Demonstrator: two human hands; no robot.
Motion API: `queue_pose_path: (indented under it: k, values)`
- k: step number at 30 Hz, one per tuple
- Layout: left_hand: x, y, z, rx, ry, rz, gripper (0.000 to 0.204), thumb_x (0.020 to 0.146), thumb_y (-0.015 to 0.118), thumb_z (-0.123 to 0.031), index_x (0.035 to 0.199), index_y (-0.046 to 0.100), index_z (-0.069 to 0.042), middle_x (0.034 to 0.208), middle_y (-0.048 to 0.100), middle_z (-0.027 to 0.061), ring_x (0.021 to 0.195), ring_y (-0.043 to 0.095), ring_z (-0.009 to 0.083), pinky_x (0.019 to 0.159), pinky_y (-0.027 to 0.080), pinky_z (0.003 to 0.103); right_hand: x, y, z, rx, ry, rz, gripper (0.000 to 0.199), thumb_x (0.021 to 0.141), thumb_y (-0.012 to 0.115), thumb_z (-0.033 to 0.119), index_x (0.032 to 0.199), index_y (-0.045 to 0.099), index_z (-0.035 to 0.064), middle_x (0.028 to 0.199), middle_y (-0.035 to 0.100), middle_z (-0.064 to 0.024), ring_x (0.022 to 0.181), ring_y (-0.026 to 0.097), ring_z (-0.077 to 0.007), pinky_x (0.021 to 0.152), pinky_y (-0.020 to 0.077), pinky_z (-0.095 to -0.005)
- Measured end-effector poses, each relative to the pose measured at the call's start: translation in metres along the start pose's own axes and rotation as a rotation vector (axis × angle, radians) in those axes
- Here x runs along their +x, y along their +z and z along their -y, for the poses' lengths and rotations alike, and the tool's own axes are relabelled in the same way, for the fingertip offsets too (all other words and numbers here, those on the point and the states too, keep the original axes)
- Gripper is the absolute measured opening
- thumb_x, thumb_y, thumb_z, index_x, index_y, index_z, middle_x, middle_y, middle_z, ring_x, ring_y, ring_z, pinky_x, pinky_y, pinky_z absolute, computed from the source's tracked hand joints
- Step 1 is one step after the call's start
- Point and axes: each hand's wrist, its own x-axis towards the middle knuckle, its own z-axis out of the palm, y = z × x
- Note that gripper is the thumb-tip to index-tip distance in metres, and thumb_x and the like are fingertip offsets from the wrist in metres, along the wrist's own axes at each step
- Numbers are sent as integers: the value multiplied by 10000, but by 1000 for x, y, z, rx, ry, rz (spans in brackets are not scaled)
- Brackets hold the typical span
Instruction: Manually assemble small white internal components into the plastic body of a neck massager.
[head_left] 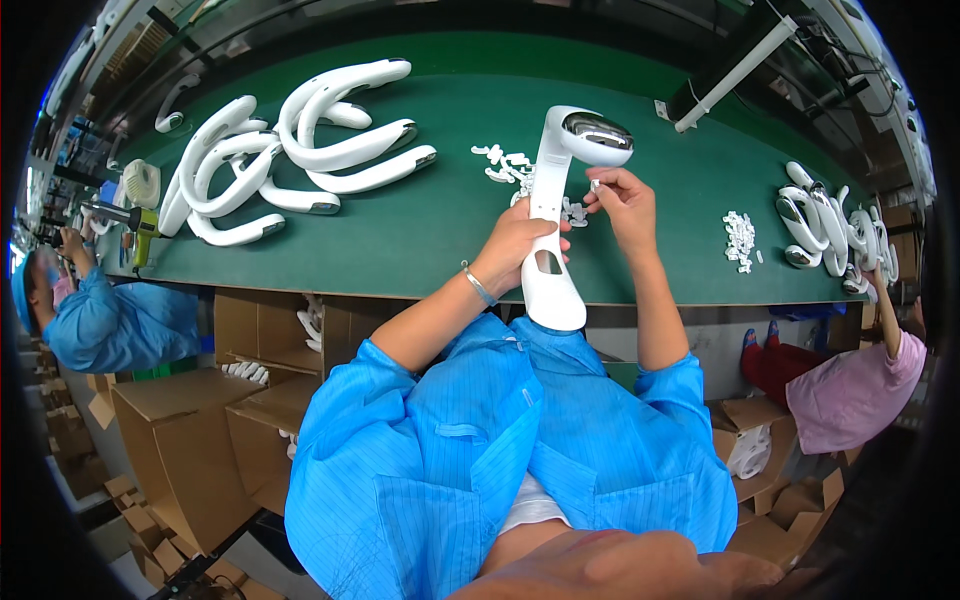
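My left hand (515, 243) is closed around the middle of a white curved device (556, 305) with a rounded chrome end, shaped like a neck massager. The device stands tilted over the table's near edge, its chrome end away from me and its lower end close to my blue jacket. Beside it on the right, my right hand (628, 210) pinches a small white piece (594, 186) between thumb and fingertips. Behind the device, small white pieces (510, 168) lie scattered; a little heap of greyish pieces (575, 212) sits between it and my right hand, partly hidden.
Several white curved devices (345, 155) lie stacked at the left of the green table (460, 250); more (815, 220) are at the right, near loose white pieces (739, 240). A co-worker in blue (120, 320) and one in pink (860, 390) flank me. Cardboard boxes (180, 440) stand below.
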Motion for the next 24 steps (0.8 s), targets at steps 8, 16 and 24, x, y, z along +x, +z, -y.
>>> queue_pose_path:
  k: [8,16,24]
  values:
    - [4,12,8,-3,40,71,330,835,515,-30,1156,441,-11,947,577,115,727,625,169,613,580,327,-36,14,26,60,-108,60,71,823,599,-38,883,635,-50,940,635,-102,734,615,-131,670,515,-235]
    - [2,18,17,-32,237,118,452,761,458,44,1199,374,-27,985,536,120,722,594,166,579,569,329,-56,11,6,-309,-355,43,129,787,638,-43,910,630,-6,917,627,-83,763,601,-150,688,505,-274]
    - [-4,15,24,-6,193,196,356,881,419,-69,1231,389,-12,1030,552,121,831,601,177,662,553,332,-60,16,26,-282,-244,192,161,813,565,-75,936,608,19,995,567,-77,773,559,-129,583,472,-226]
